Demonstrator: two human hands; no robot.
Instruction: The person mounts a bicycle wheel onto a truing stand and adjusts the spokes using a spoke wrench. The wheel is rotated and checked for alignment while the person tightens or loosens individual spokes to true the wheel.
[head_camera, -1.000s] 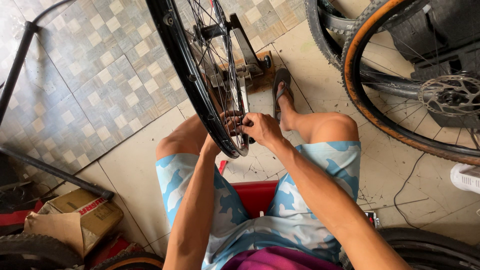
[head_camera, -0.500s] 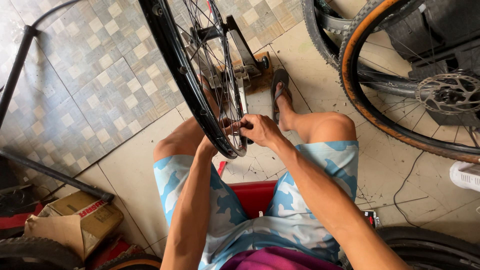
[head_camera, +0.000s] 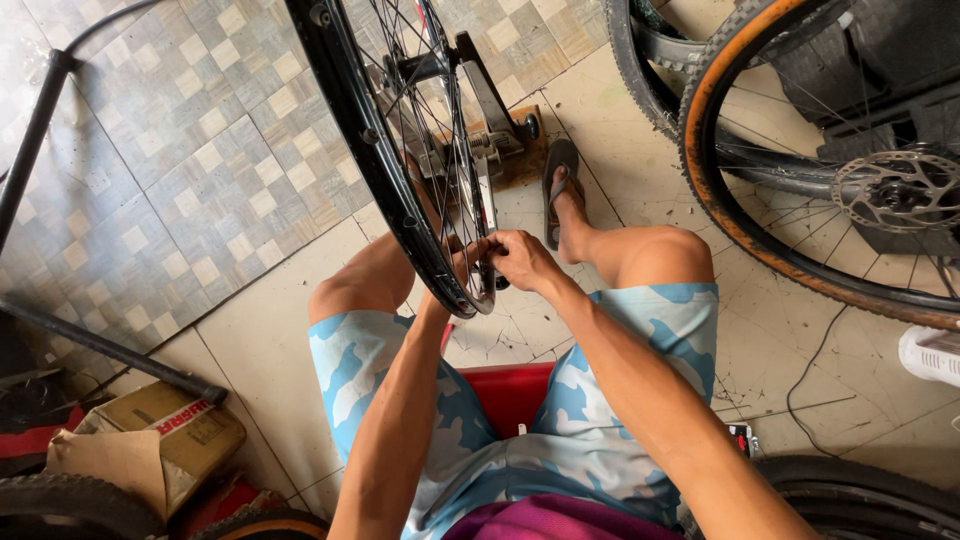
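Head cam: bare black spoked wheel (head_camera: 400, 170) stands upright in a truing stand (head_camera: 495, 125) between the knees. Right hand (head_camera: 520, 260) has its fingers pinched together at a spoke nipple near the rim bottom; left hand (head_camera: 455, 272) sits behind the rim, grip unclear. I'd go with small turns, keeping the rim steady.

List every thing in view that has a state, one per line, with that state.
Bare wheel rim: upright, no tyre, mounted in a stand.
Right hand: pinched at the spokes near the rim's lowest part.
Left hand: behind the rim, mostly hidden; grip unclear.
Tan-walled wheel: upright, tyre on, disc rotor fitted.
Cardboard box: flaps open, torn.
Sandal: worn on the foot.
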